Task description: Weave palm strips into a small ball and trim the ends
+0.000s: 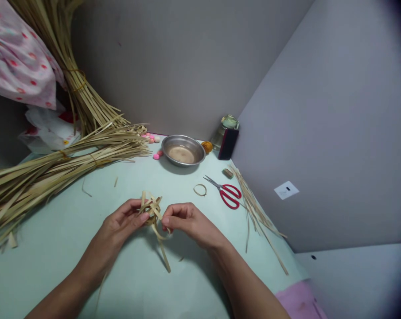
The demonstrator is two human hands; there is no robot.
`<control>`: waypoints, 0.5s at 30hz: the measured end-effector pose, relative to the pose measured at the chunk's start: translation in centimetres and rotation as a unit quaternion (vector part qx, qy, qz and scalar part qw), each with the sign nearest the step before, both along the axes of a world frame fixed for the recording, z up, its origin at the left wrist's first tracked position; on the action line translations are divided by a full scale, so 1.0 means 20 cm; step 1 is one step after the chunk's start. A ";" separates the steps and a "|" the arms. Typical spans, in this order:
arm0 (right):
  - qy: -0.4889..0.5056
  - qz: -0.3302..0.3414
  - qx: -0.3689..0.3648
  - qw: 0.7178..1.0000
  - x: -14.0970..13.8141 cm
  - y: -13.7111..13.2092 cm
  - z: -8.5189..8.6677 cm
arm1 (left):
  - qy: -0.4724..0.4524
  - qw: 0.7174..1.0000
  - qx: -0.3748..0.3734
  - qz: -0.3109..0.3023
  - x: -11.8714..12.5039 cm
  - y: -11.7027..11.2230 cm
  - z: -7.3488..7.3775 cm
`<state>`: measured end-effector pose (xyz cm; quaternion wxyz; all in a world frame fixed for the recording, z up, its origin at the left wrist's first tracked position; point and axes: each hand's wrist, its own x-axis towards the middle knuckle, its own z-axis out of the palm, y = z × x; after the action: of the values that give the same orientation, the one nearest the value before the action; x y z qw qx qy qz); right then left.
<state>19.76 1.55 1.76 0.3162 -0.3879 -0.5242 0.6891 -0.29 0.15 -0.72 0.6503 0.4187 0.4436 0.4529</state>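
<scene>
Just above the pale green tabletop (127,283), my left hand (129,219) grips a small woven piece of straw strips (152,207) between thumb and fingers. Loose strip ends stick out at its top, and one long end hangs down toward the table. My right hand (182,219) is closed in a pinch at the piece's right side, holding a straw strip (167,235) that loops out below the fingertips. Its curled fingers hide part of that strip.
Straw bundles (54,170) cover the left side. A metal bowl of water (183,150) stands at the back, near a phone (228,144) and a glass jar (218,135). Red-handled scissors (231,196), a small straw ring (200,190) and loose thin strips (253,204) lie to the right.
</scene>
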 end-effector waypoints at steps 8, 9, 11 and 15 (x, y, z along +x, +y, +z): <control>-0.032 -0.035 0.027 0.999 -0.02 0.00 -0.03 | 0.005 0.998 0.036 -0.052 0.01 0.00 -0.06; -0.051 -0.053 0.049 0.996 -0.01 0.00 -0.02 | 0.009 0.998 0.037 -0.058 0.01 0.00 -0.05; -0.101 -0.127 0.130 0.978 0.01 0.01 0.01 | 0.022 0.997 0.033 -0.071 0.01 0.00 -0.05; -0.159 -0.154 0.293 0.930 0.03 0.00 0.05 | 0.034 0.993 0.014 -0.111 0.01 0.00 -0.05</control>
<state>20.41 1.57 2.79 0.4301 -0.4588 -0.6798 0.3773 -0.14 0.20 -1.67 0.6755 0.4894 0.4096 0.3694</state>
